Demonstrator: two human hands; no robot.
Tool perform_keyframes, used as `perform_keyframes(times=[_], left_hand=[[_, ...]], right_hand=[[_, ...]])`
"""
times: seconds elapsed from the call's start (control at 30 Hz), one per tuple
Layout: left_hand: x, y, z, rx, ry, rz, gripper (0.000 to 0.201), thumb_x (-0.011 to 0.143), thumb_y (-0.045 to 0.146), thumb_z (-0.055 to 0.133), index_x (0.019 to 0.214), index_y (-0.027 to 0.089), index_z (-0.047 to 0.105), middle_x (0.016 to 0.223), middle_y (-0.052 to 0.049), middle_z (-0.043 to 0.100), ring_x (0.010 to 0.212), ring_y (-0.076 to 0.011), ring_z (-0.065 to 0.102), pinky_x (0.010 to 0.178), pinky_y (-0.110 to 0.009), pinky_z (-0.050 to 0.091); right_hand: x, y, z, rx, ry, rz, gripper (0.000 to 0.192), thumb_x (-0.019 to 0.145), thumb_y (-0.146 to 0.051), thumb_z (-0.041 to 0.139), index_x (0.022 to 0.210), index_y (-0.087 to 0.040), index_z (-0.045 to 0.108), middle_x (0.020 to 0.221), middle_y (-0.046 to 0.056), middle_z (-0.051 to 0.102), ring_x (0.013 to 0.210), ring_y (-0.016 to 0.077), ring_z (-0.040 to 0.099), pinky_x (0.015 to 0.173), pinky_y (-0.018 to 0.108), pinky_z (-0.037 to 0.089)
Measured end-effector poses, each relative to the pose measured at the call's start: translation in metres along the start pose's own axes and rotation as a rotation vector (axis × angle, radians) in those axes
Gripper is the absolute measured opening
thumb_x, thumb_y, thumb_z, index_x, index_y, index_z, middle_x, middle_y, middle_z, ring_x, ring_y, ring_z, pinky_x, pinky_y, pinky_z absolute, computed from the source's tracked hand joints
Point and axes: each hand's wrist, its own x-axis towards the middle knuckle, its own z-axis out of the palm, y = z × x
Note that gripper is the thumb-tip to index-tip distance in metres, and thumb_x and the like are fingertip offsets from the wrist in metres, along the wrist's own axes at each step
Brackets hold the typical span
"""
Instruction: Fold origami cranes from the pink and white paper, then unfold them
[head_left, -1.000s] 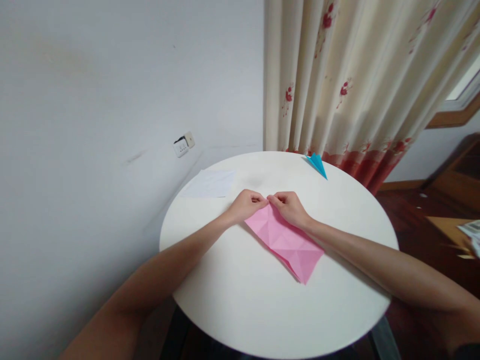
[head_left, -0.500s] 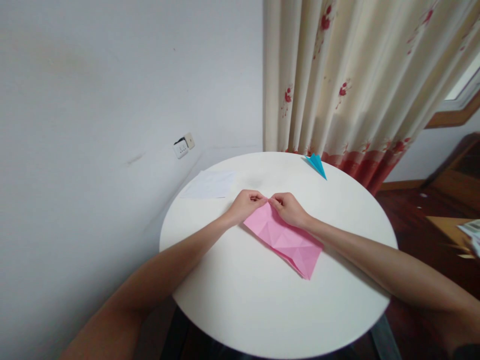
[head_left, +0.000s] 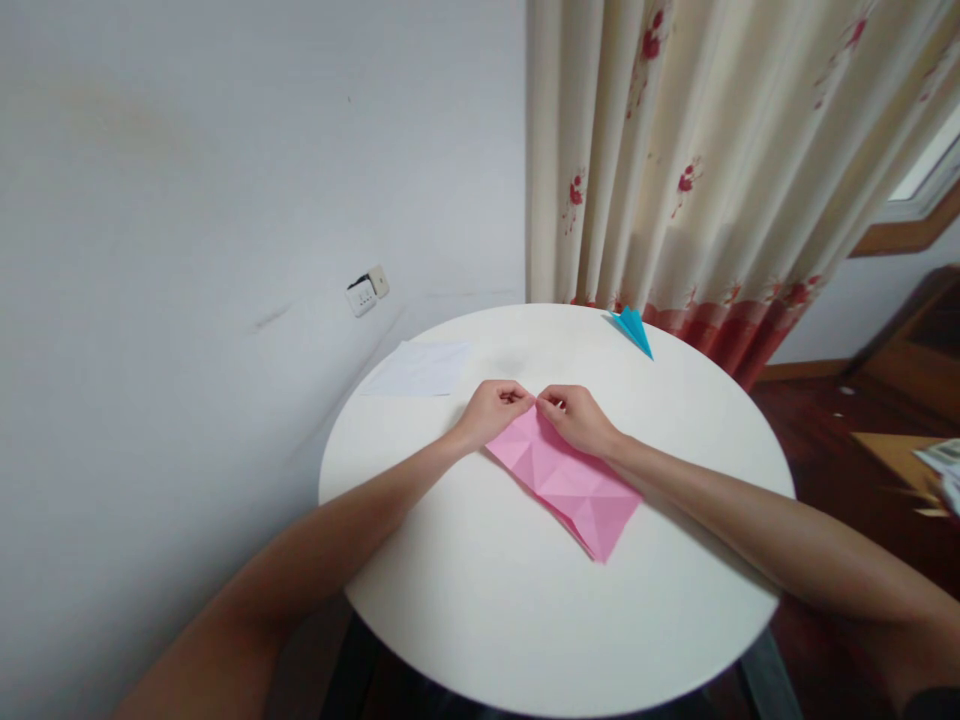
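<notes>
Pink paper (head_left: pixel 570 490): one piece, folded, crossed by several creases, lying on the tabletop (head_left: pixel 480 620) near its middle. Layers part slightly along the edge that faces the person's lower left. Far tip of the paper caught at the fingertips of both hands; the remainder runs from there toward the person and to the right, ending in a near corner well apart from either hand.

Left grip (head_left: pixel 493 412): bare hand, thumb and fingers pressed together, pinching the paper's far tip from its left side. The paper's left corner lies just beside the wrist.

Right grip (head_left: pixel 576 418): bare hand, fingers curled, thumb and forefinger pinching the same tip from its right side. Fingertips meet or nearly meet those of the left grip; which of the two cannot be told. The hand and forearm cover part of the paper's far right edge.

Blue folded paper (head_left: pixel 634 332): one, pointed, at the far right rim of the tabletop, well apart from both hands; narrow point toward the person.

White sheet (head_left: pixel 420 368): lying flat at the far left of the tabletop, beyond the left grip. Any markings too faint to read.

Surroundings: pale wall (head_left: pixel 225 150) with a socket plate (head_left: pixel 363 298); cream curtain (head_left: pixel 690 130), red floral sprigs, red lower band, hanging behind the blue folded paper.
</notes>
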Motion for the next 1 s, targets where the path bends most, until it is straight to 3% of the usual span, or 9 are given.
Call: perform_keyframes(times=[0.2,0.5,0.63,1.0], left_hand=[[0.0,-0.002,0.001,-0.007,0.025,0.017,0.025,0.075,0.037,0.067,0.08,0.013,0.072,0.08,-0.007,0.072,0.073,-0.0162,0.062,0.068,-0.026,0.047],[0.0,0.003,-0.001,0.077,0.105,-0.002,0.022,0.074,0.034,0.066,0.075,0.013,0.072,0.074,-0.007,0.071,0.067,-0.0162,0.061,0.062,-0.026,0.045],[0.002,0.004,-0.01,0.047,0.153,-0.02,0.025,0.072,0.038,0.069,0.074,0.013,0.072,0.073,-0.006,0.07,0.066,-0.0161,0.061,0.061,-0.025,0.044],[0.012,-0.008,-0.053,0.011,0.424,-0.066,0.027,0.066,0.039,0.073,0.076,0.014,0.073,0.076,-0.007,0.071,0.068,-0.0168,0.06,0.062,-0.026,0.044]], right_hand=[[0.001,0.001,-0.003,0.037,-0.011,-0.007,0.023,0.083,-0.019,0.046,0.072,-0.015,0.065,0.068,0.001,0.065,0.065,0.0136,0.055,0.063,0.024,0.038],[0.001,-0.001,-0.003,0.003,-0.021,0.037,0.023,0.083,-0.021,0.046,0.069,-0.015,0.063,0.066,0.001,0.064,0.062,0.0132,0.054,0.06,0.023,0.036],[-0.003,-0.001,-0.005,-0.073,-0.022,0.042,0.024,0.085,-0.023,0.045,0.068,-0.016,0.061,0.066,0.002,0.063,0.062,0.0135,0.053,0.06,0.024,0.035],[-0.007,0.011,-0.02,-0.3,-0.066,-0.028,0.023,0.089,-0.023,0.041,0.079,-0.018,0.061,0.074,0.004,0.065,0.064,0.0143,0.053,0.06,0.024,0.032]])
